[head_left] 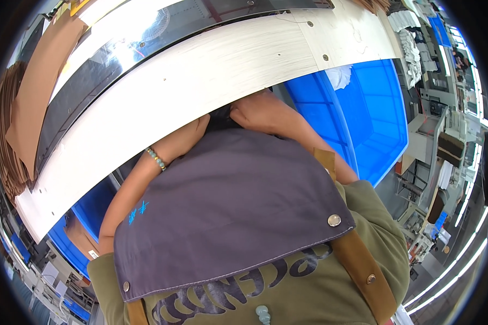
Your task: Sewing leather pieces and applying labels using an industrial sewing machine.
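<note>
My left hand (193,133) is at the near edge of the white table (162,92), its fingers curled and partly hidden. A beaded bracelet (156,159) circles that wrist. To its right, my right hand (259,112) is closed like a fist, with its far side under the table edge. Between the hands is something dark (220,115), too shadowed to name. What either hand grips cannot be made out. Just below both hands spreads the dark grey apron (228,189) that I wear, with brown straps (363,271) over an olive top.
A large blue bin (371,108) stands at the right under the table edge, with white cloth (339,77) in it. Another blue bin (95,206) is at the left. Brown sheets (38,103) lie on the table's left, beside a dark glossy strip (114,59).
</note>
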Motion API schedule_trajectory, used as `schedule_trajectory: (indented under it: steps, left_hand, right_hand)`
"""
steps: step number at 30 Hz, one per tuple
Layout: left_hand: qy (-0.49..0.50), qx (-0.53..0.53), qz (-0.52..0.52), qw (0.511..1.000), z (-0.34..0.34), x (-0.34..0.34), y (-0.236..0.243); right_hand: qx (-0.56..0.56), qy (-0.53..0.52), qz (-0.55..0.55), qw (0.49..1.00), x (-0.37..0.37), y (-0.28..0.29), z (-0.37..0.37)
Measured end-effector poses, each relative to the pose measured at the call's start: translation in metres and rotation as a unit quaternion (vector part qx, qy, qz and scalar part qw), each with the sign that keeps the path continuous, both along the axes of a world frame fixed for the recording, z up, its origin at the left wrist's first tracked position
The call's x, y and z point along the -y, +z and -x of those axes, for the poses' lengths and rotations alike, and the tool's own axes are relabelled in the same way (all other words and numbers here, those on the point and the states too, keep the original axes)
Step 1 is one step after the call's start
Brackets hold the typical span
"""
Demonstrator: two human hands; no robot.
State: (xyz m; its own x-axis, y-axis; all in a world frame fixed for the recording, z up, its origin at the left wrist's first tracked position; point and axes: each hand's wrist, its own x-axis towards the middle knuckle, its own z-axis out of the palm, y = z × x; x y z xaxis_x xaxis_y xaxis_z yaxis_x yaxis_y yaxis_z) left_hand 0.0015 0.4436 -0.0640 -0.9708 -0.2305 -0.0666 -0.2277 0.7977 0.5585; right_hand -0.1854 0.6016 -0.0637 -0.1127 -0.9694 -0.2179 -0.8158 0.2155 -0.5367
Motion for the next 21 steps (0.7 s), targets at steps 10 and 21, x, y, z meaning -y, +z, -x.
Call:
schedule_trajectory:
  steps: [10,21]
  left_hand:
    - [0.001,-0.066,0.051,0.997,0.0,0.0,-0.002]
    - [0.014,-0.038,0.024,0.999,0.0,0.0,0.001]
  right_hand:
    - [-0.01,-0.006,0.061,0.998,0.001,-0.007,-0.003]
    - [-0.011,-0.002,0.043,0.999,0.002,-0.011,-0.003]
